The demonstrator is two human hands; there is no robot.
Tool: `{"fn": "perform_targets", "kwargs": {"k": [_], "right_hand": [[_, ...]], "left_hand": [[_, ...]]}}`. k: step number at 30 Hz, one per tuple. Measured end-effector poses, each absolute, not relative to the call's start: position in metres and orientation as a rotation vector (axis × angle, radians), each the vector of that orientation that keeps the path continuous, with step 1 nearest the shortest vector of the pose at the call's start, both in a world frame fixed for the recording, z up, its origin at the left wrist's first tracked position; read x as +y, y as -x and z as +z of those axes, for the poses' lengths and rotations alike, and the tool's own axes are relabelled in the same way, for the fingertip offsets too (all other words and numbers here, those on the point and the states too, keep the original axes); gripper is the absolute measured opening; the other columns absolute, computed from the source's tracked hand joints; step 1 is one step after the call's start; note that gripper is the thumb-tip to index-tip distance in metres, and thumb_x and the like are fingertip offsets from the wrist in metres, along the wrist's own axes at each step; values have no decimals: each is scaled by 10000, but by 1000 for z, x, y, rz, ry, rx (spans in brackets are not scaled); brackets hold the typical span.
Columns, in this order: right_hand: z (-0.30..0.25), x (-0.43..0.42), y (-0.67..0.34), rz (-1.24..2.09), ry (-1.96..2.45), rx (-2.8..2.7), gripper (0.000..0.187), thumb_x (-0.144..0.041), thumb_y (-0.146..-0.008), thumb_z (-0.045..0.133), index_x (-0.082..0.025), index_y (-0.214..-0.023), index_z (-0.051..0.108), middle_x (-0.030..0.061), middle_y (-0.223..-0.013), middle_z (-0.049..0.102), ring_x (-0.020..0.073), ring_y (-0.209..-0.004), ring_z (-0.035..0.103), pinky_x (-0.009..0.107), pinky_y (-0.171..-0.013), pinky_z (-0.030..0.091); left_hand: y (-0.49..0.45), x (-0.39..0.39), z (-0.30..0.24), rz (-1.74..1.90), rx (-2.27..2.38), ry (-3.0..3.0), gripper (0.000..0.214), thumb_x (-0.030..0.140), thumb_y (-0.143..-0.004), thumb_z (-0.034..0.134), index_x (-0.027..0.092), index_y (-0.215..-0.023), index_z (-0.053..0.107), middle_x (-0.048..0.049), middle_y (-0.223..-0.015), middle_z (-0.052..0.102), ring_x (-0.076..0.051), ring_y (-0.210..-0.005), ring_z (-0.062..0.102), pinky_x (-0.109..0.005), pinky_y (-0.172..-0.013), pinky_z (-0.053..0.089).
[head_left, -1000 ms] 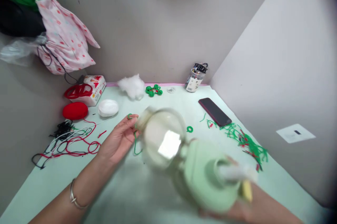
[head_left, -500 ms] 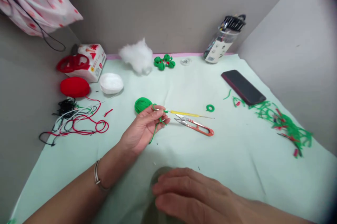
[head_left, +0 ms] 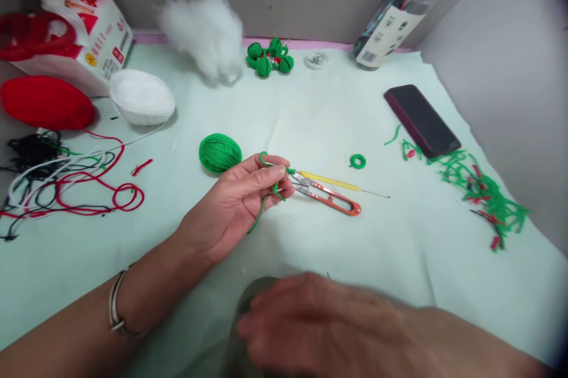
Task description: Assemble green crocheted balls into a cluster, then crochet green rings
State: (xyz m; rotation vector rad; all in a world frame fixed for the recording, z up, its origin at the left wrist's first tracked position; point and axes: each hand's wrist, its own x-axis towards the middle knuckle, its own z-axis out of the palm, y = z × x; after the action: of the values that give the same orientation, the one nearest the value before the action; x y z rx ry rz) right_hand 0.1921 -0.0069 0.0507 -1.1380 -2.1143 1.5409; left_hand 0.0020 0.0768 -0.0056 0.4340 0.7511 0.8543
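Observation:
My left hand [head_left: 239, 203] is closed, thumb and fingers pinching a crochet hook [head_left: 331, 180] with a yellow handle that points right. Green yarn loops round the hook's shaft and over the finger, and a tail hangs below the palm. Just behind the fingers lies a green yarn ball [head_left: 220, 153]. Orange-handled thread snips [head_left: 331, 199] lie on the cloth under the hook, their blades partly behind my fingertips. My right hand [head_left: 319, 325] is low at the front, above an olive-grey shape [head_left: 248, 307]; motion blurs its fingers, and I make out nothing in them.
A small green ring [head_left: 357, 161] lies right of the hook. Further back are white stuffing [head_left: 206, 35], green crocheted pieces [head_left: 270, 58] and a pen jar [head_left: 394, 17]. A phone [head_left: 422, 120] and yarn scraps [head_left: 492, 197] lie right; red [head_left: 44, 103] and white yarn [head_left: 142, 97] left.
The view has moved closer and lower, so the objects appear larger and shifted. My left hand keeps its pinch on the crochet hook. My right hand's extended fingers have become blurred.

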Motion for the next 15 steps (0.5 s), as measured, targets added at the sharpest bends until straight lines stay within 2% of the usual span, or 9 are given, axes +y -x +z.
{"fn": "perform_targets", "kwargs": {"k": [3,5,8,12,15], "right_hand": [[30,3,-204,1774,1240,-1737,626,-532,-718,806,-305,-1281,653,65,-1274,683,286,-1190,638,373,-993,550],[14,11,-208,1680,1274,-1436,549,-506,-809,741,-242,-1280,642,81,-1130,720,241,-1063,682,386,-942,569],[-1,21,-206,1455,1261,-1212,503,-435,-843,732,-270,-1304,618,57,-1034,726,181,-891,696,352,-838,595],[2,30,-195,1197,1271,-1243,249,-406,-895,675,-285,-1106,727,35,-983,731,169,-865,694,337,-820,601],[5,35,-189,1079,1269,-1271,196,-404,-906,658,-274,-1024,747,34,-1029,724,164,-860,701,325,-804,608]], "left_hand": [[-8,76,3,854,718,-457,23,164,-808,721,163,-794,703,-11,-768,626,-134,-750,628,-277,-788,519],[-13,76,4,835,693,-491,26,180,-824,707,170,-801,699,-7,-743,621,-137,-742,623,-283,-780,512],[-16,75,0,802,673,-547,22,197,-839,698,176,-833,696,-3,-748,635,-136,-765,622,-288,-812,499],[-17,74,-7,807,709,-635,36,188,-842,698,172,-874,698,-10,-826,677,-120,-800,620,-261,-834,476],[-16,75,-8,862,773,-705,133,180,-820,718,184,-953,714,-4,-822,683,-119,-785,623,-257,-829,474]]}}
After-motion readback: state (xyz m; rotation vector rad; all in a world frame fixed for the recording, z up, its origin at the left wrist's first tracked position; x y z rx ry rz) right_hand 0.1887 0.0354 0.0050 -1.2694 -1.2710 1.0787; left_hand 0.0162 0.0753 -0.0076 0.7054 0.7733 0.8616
